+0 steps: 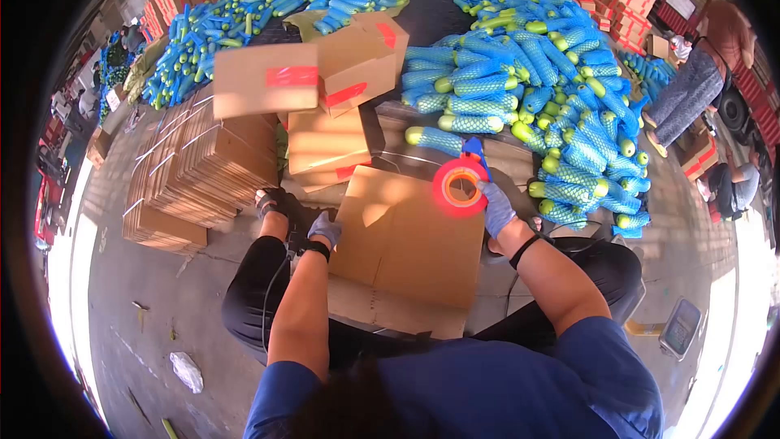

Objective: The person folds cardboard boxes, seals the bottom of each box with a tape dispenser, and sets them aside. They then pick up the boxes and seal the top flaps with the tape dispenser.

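A flat brown cardboard box [406, 248] lies between the person's legs. My left hand [326, 230], in a pale glove, is at its left edge with the fingers closed on the cardboard. My right hand [496, 210], also gloved, grips a blue tape dispenser [474, 149] above the box's right side. A roll of red tape [460, 187] is mounted on the dispenser. Just beyond it lies a green vegetable in blue netting [435, 140].
Flattened cartons [203, 167] are stacked at the left, near assembled boxes [327, 142]. Netted vegetables [585, 130] are heaped at the right. A standing person [691, 85] is at the far right. A scale [681, 328] rests on the floor at the lower right.
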`<state>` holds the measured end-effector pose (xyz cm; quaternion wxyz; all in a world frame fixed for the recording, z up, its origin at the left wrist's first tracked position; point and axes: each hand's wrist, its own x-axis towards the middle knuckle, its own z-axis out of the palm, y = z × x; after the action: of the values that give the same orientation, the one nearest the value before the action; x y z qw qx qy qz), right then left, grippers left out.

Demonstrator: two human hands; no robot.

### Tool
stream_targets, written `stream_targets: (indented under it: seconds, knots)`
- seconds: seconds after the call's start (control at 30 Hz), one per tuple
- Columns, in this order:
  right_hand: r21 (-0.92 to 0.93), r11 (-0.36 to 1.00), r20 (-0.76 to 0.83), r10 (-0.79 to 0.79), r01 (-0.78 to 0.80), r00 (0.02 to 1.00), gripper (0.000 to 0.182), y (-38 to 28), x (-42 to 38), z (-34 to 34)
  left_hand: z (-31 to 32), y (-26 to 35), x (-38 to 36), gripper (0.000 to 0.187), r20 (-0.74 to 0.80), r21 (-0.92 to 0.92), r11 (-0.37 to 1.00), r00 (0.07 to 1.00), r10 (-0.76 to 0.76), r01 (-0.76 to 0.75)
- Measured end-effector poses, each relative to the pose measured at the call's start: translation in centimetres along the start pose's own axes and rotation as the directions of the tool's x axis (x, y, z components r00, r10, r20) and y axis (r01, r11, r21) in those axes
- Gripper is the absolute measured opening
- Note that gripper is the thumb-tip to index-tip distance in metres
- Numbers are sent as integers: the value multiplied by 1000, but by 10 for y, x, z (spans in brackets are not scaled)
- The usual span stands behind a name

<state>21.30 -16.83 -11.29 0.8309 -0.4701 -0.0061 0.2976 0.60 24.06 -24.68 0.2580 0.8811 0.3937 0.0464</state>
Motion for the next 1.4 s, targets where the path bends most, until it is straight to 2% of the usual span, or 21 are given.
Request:
stream_targets:
  seconds: [0.1, 0.23, 0.33, 0.4, 0.47, 0.5, 0.57, 0.63, 0.73, 0.8, 0.83, 0.87, 0.97, 1.0, 1.07, 1.17, 1.23, 1.27, 1.33, 1.37, 1.4]
  knots:
    - [-267, 962, -324, -31, -60, 945, 52, 43, -6, -95, 4, 28, -28, 58, 210, 164, 985, 974, -87, 53]
    - [-32, 992, -409, 98, -122, 907, 39, 79, -16, -112, -17, 71, -47, 53, 107, 237, 968, 987, -117, 89]
    - [-150, 985, -365, 25, -86, 930, 48, 88, -30, -95, -2, 65, -41, 46, 315, 81, 996, 946, -70, 47]
    - [-266, 946, -375, 77, -187, 924, 55, 88, -23, -90, 19, 61, -44, 49, -171, 157, 980, 980, -98, 125]
    - [-256, 945, -353, 103, -202, 930, 55, 91, -19, -85, 13, 49, -37, 58, -362, 177, 956, 919, -159, 235]
    - [-252, 944, -336, 123, -215, 934, 55, 90, -19, -85, 15, 31, -24, 58, -362, 178, 957, 920, -152, 228]
    - [-324, 920, -364, 92, -218, 927, 55, 82, -28, -73, 33, -7, -3, 58, -39, 236, 922, 951, -307, 307]
    - [-390, 890, -384, 74, -234, 920, 54, 90, -27, -79, 2, 2, -15, 52, 85, 122, 979, 981, -175, 164]
    - [-427, 889, -239, 63, -163, 969, 52, 111, -17, -105, 37, -31, 12, 39, -74, -115, 986, 989, -127, 118]
    - [5, 943, -324, 317, -333, 891, 46, 95, -16, -96, 52, -41, 22, 30, -211, -377, 911, 943, -257, 164]
    - [4, 944, -321, 315, -331, 893, 46, 90, -13, -96, 46, -37, 26, 27, -228, -456, 869, 918, -325, 194]
    - [-149, 986, -189, 41, -69, 981, 43, 92, -6, -108, 39, -31, 30, 25, -244, -533, 819, 888, -391, 214]
    - [-177, 970, -140, -189, 164, 972, 45, 16, -28, -60, -2, -28, 28, 26, 191, -794, 563, 973, -131, 231]
    - [-376, 875, -22, -338, 305, 941, 53, -30, -44, -29, -22, -24, 28, 26, 299, -850, 455, 954, 0, 266]
    - [-642, 525, 296, -503, 559, 812, 62, -107, -76, 20, -68, -15, 23, 28, 431, -897, 235, 854, 291, 373]
    - [-576, -276, 786, -445, 769, 429, 66, -189, -131, 82, -124, 107, -71, 34, 459, -884, 174, 876, 147, 433]
    - [-470, -327, 880, -249, 820, 405, 66, -196, -145, 100, -55, 19, -25, 37, 50, -797, 513, 811, 582, -319]
    - [-432, -287, 900, -194, 855, 390, 66, -191, -148, 106, -77, 36, -51, 30, 110, -663, 603, 739, 665, -444]
    - [-455, -94, 890, -55, 885, 452, 61, -174, -146, 109, -81, 34, -69, 31, 297, -949, 299, 608, 736, 102]
    - [-508, 21, 861, 19, 861, 508, 60, -163, -147, 109, -87, 33, -70, 31, 293, -950, 296, 616, 732, 100]
    - [-503, 23, 864, 23, 864, 502, 60, -150, -148, 109, -103, 40, -71, 35, 486, -873, 403, 542, 685, 273]
